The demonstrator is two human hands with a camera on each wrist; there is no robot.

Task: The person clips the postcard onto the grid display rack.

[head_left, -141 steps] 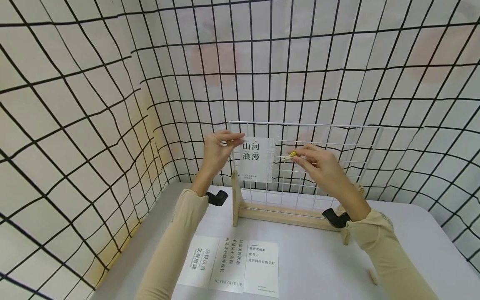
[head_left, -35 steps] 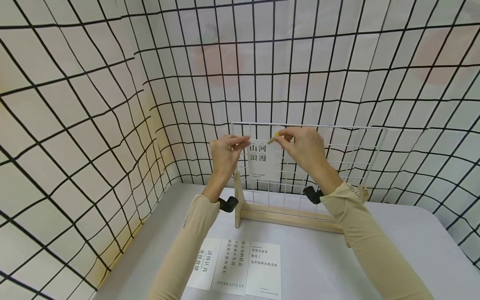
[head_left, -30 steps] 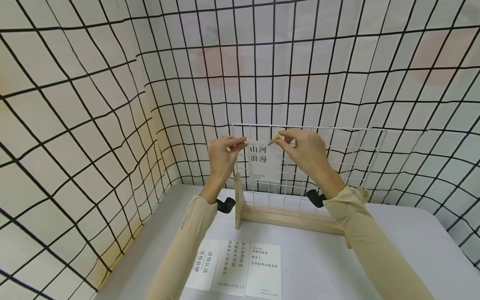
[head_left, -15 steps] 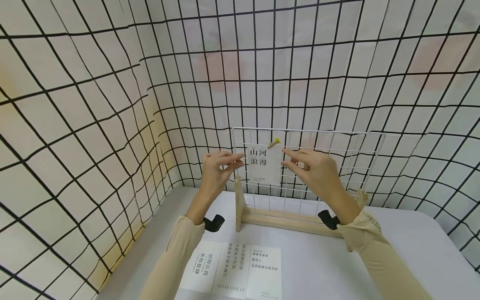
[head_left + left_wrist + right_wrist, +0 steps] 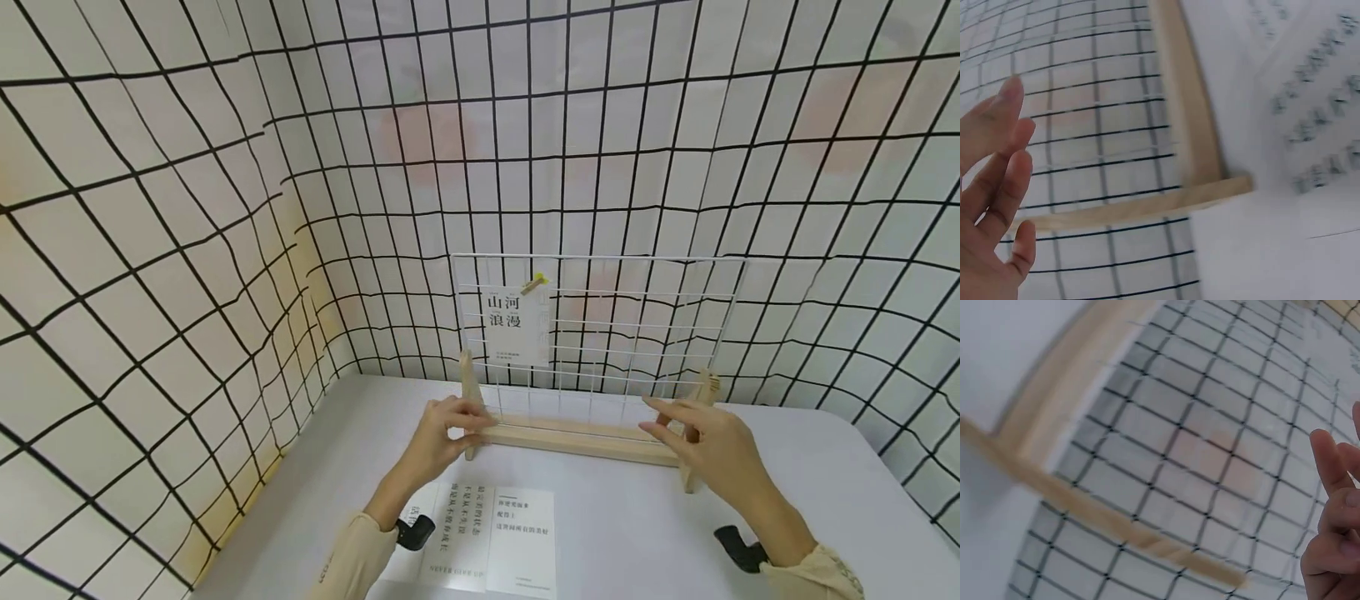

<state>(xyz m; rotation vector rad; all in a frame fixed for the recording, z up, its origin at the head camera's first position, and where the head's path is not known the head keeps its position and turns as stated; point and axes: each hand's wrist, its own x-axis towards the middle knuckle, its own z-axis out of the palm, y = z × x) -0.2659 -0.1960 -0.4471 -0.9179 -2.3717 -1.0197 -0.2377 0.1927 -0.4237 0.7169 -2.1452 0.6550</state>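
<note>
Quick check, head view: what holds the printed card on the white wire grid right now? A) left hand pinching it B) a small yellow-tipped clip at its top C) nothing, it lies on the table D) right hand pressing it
B: the clip pins the card to the wire grid, while the left hand and right hand are down by the wooden base, touching neither.

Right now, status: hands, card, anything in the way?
Both hands open: left hand and right hand by the wooden stand. Card clipped to white grid. Nothing blocking.

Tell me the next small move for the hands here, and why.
Probably the left hand drops to pick one card from the cards on the table: one card already hangs clipped to the white grid, and both hands, the right hand too, hold nothing.
</note>
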